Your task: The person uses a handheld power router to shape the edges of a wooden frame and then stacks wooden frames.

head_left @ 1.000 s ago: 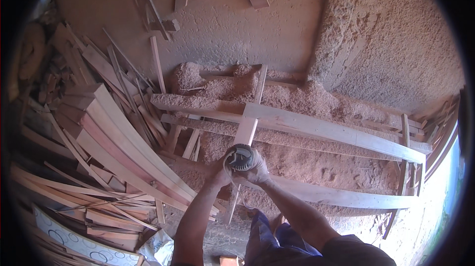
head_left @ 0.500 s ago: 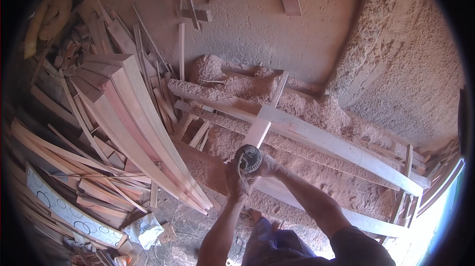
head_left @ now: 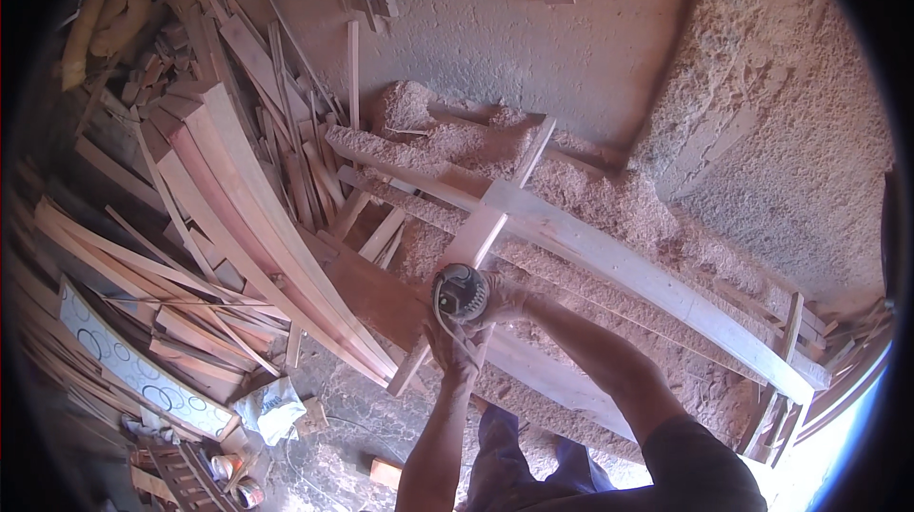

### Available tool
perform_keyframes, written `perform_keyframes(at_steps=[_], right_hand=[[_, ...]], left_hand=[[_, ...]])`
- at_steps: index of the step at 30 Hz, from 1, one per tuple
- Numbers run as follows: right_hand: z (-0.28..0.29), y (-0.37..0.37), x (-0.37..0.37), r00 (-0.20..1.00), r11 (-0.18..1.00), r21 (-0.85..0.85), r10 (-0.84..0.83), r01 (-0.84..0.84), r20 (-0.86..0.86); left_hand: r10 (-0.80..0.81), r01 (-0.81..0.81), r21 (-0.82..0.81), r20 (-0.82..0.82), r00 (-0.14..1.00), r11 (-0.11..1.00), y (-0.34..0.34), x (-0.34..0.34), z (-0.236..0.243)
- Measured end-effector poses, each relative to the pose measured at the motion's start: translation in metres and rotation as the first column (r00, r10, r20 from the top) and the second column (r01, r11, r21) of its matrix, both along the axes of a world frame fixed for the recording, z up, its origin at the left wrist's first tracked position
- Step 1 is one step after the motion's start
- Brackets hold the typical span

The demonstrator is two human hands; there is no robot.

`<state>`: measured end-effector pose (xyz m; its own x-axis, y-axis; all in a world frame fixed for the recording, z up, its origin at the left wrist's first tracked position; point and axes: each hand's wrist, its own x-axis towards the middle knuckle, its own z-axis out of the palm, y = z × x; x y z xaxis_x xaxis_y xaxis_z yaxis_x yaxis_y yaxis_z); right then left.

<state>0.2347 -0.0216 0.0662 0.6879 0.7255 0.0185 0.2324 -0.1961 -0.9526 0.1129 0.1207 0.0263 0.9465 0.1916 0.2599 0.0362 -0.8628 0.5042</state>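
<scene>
Dusty wall [head_left: 514, 55] at back, shavings [head_left: 619, 212] heaped below it (head view). Best keep dark power tool [head_left: 460, 291] level over pale board [head_left: 472, 239], w/ steady, even pressure, no tilt. Tool sits btwn L grip [head_left: 451, 345] & R grip [head_left: 505, 296], both wrapped round it; base contact hidden.

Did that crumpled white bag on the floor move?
No. The white bag sits beside the same end of the circle-patterned board as before; the whole view just turned and shifted.
</scene>
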Motion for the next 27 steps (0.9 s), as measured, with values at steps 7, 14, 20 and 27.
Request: perform_keyframes(at_steps=[7,14,20,27], right_hand=[[0.002,-0.055,-0.043,0.999,0.999,-0.010,-0.047,0.047,-0.024],[-0.002,-0.125,-0.091,1.000,0.998,0.063,-0.014,0.016,-0.026],[-0.020,-0.164,-0.128,1.000,0.995,0.103,0.011,-0.012,0.009],[-0.068,-0.198,-0.156,0.936,0.999,0.017,-0.035,0.031,0.350]], left_hand=[[-0.030,0.032,0.056,-0.031,0.999,0.998,-0.050,-0.041,-0.001],[-0.065,0.064,-0.016,-0.115,0.991,0.998,-0.110,-0.092,-0.010],[-0.051,0.049,-0.021,-0.119,0.992,0.999,-0.151,-0.130,-0.038],[0.002,0.000,0.012,-0.185,0.983,1.000,-0.190,-0.157,-0.005]])
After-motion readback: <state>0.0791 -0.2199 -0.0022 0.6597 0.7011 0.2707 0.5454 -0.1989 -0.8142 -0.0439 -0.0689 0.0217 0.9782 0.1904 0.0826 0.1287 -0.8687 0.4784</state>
